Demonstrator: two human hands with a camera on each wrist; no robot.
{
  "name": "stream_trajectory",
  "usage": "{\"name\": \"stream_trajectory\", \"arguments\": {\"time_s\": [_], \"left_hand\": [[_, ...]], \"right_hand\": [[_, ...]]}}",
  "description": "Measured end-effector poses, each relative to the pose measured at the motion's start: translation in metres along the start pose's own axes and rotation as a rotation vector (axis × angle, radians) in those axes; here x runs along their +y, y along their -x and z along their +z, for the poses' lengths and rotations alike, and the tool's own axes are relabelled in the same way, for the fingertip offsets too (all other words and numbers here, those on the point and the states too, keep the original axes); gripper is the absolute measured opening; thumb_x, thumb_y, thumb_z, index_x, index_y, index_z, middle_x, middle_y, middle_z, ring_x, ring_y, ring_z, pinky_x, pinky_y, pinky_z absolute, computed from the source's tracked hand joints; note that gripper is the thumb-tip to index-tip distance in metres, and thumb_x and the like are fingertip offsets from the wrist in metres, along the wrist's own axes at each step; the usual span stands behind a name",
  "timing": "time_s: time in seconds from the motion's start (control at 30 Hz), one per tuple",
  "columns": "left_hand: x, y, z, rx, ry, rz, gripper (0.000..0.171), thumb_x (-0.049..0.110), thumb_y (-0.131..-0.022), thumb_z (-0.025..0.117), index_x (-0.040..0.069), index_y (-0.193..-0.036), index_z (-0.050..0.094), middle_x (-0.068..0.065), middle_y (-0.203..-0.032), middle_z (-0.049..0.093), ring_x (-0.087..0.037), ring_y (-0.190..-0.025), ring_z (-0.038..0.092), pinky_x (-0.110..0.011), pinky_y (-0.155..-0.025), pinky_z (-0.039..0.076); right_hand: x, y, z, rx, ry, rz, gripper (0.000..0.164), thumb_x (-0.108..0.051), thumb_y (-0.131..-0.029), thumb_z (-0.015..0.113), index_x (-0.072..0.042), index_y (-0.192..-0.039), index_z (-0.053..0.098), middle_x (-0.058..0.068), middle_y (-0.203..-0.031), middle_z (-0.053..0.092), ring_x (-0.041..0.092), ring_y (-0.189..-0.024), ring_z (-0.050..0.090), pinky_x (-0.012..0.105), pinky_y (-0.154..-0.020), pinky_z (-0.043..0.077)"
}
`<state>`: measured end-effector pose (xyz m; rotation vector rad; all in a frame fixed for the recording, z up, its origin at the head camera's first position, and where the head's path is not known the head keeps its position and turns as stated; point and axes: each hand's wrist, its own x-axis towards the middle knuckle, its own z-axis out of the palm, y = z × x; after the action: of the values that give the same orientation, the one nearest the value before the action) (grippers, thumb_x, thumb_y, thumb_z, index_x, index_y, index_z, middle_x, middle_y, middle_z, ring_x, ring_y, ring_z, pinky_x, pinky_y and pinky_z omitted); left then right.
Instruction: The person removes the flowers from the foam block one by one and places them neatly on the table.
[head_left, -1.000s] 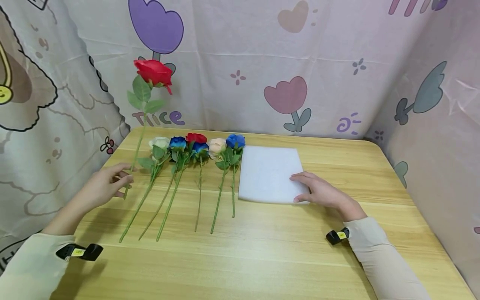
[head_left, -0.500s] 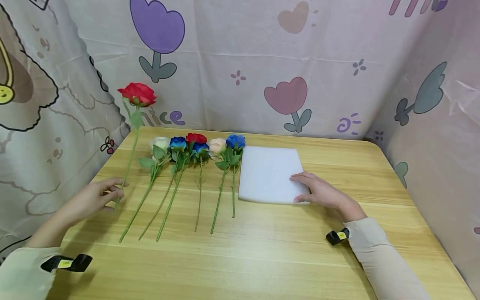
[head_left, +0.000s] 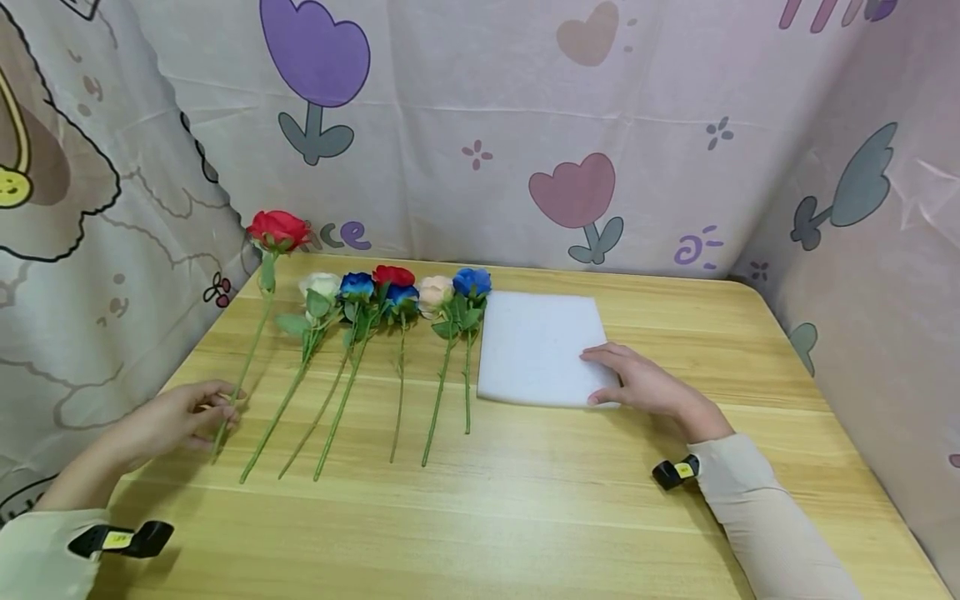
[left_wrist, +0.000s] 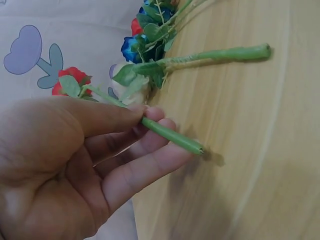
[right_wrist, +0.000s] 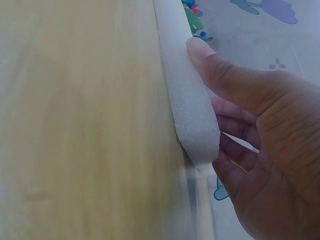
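In the head view my left hand (head_left: 168,425) pinches the lower stem of a red rose (head_left: 277,230). That rose leans to the right, its bloom above the table's back left edge. In the left wrist view the green stem (left_wrist: 175,136) runs between thumb and fingers, its cut end just above the wood. A white rose (head_left: 321,287) lies closest to it on the right. My right hand (head_left: 637,383) rests on the right side of a white foam sheet (head_left: 532,350). In the right wrist view the thumb touches the foam (right_wrist: 187,95), fingers at its edge.
More roses lie in a row, stems toward me: blue ones (head_left: 356,286) (head_left: 471,282), another red one (head_left: 393,276) and a peach one (head_left: 434,296). The wooden table (head_left: 525,508) has a patterned curtain (head_left: 450,192) behind it and at both sides.
My left hand has moved left and toward me, lowering the red rose; its bloom has dropped down the curtain. My right hand, the foam sheet and the lying roses have stayed put.
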<state>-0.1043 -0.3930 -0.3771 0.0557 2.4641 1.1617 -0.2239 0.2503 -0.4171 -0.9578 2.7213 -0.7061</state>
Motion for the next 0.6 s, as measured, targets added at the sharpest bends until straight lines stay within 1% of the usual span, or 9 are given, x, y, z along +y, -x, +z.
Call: {"name": "stream_trajectory", "arguments": {"time_s": [0.17, 0.3, 0.47, 0.6], "left_hand": [[-0.0055, 0.0032, -0.0008, -0.055, 0.046, -0.038, 0.043, 0.009, -0.104, 0.048, -0.014, -0.138, 0.035, -0.019, -0.113, 0.055, -0.018, -0.098, 0.062, -0.038, -0.074, 0.059], [-0.0078, 0.0037, -0.0014, -0.081, 0.047, -0.033, 0.040, 0.010, -0.104, 0.048, -0.015, -0.135, 0.038, -0.019, -0.111, 0.056, -0.019, -0.096, 0.062, -0.038, -0.073, 0.059], [-0.0096, 0.0040, -0.0019, -0.093, 0.058, -0.044, 0.048, 0.007, -0.103, 0.049, -0.019, -0.138, 0.030, -0.020, -0.113, 0.057, -0.019, -0.097, 0.062, -0.038, -0.073, 0.059], [-0.0096, 0.0036, -0.0016, -0.088, 0.034, -0.048, 0.051, 0.008, -0.103, 0.049, -0.021, -0.140, 0.027, -0.022, -0.115, 0.056, -0.021, -0.100, 0.061, -0.037, -0.073, 0.059]], "right_hand": [[-0.0007, 0.0003, -0.0004, 0.001, -0.003, 0.002, 0.073, -0.036, -0.083, 0.077, -0.003, -0.142, 0.049, 0.016, -0.144, 0.045, 0.037, -0.135, 0.037, 0.054, -0.110, 0.032], [-0.0006, 0.0006, -0.0007, 0.003, -0.005, 0.004, 0.073, -0.036, -0.083, 0.078, -0.003, -0.142, 0.049, 0.016, -0.144, 0.046, 0.037, -0.135, 0.036, 0.054, -0.110, 0.031], [0.0008, 0.0002, -0.0004, 0.000, -0.005, 0.002, 0.074, -0.037, -0.083, 0.077, -0.003, -0.142, 0.049, 0.015, -0.144, 0.045, 0.037, -0.136, 0.036, 0.054, -0.111, 0.031], [0.0012, -0.0002, -0.0001, -0.006, -0.008, 0.005, 0.074, -0.038, -0.084, 0.077, -0.003, -0.142, 0.048, 0.016, -0.145, 0.045, 0.037, -0.136, 0.035, 0.054, -0.111, 0.030]]}}
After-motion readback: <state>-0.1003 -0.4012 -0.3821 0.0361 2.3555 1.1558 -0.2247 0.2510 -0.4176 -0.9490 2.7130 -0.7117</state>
